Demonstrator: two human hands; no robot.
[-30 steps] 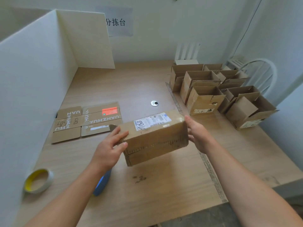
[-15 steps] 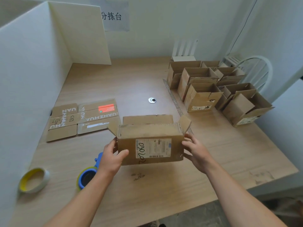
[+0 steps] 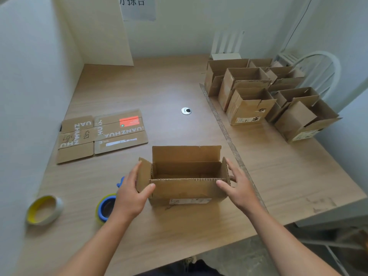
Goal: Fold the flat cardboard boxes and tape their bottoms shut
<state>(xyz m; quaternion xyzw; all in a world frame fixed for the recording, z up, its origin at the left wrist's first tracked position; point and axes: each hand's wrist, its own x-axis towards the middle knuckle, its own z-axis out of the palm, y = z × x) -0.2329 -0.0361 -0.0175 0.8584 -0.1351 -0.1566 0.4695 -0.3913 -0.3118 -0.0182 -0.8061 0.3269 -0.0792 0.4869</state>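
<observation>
As L hand (image 3: 129, 196), R hand (image 3: 240, 189) flank it, box (image 3: 187, 189) sits open-topped.

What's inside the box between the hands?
Only bare cardboard walls and some floor show inside the open box. Its near wall hides the front of the floor.
</observation>
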